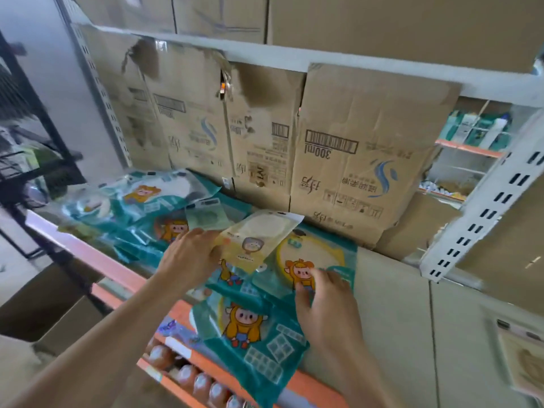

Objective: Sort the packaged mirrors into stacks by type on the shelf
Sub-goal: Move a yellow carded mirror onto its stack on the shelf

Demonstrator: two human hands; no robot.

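While pinching a yellow pack [259,240] above the shelf [112,269] with left hand [188,257], gripping a teal pack [338,248] on it with right hand [326,304]; cardboard boxes [353,160] behind, bottles [188,378] beneath.

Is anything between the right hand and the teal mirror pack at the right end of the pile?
Nothing visible. The right hand has its fingertips on that teal pack. The yellow pack, pinched in the left hand, covers only the teal pack's left edge in this view.
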